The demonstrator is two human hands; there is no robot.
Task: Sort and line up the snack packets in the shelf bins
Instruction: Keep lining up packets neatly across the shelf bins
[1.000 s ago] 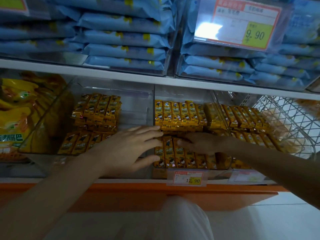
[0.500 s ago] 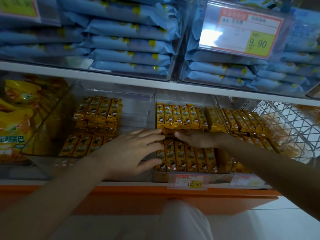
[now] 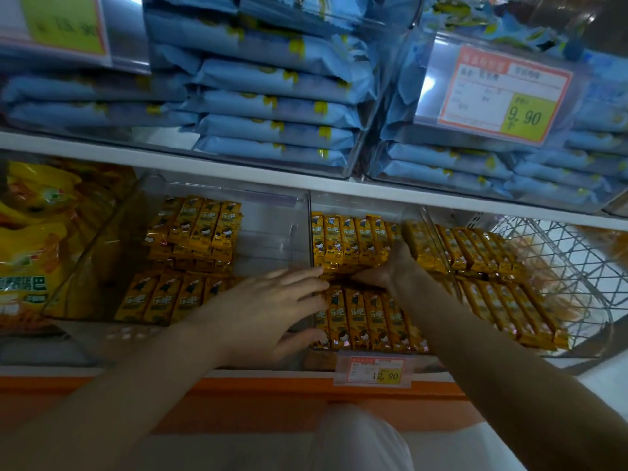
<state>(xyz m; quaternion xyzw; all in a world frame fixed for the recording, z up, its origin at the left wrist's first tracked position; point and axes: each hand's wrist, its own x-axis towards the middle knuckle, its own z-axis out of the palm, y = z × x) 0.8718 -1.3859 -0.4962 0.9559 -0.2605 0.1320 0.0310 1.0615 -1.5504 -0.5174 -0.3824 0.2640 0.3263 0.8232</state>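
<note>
Yellow packets [image 3: 356, 314], long axis toward 12 o'clock; left hand [image 3: 272, 311] at their 9 o'clock, fingers straight, empty; right hand [image 3: 387, 271], grip unclear.

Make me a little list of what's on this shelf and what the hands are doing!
Middle bin: two rows of yellow packets
Left hand: fingers straight, at the middle bin's left wall
Right hand: inside the bin, touching the back row
Upper shelf: stacked blue packets
Price tag: 12.90
Right side: wire basket
</note>
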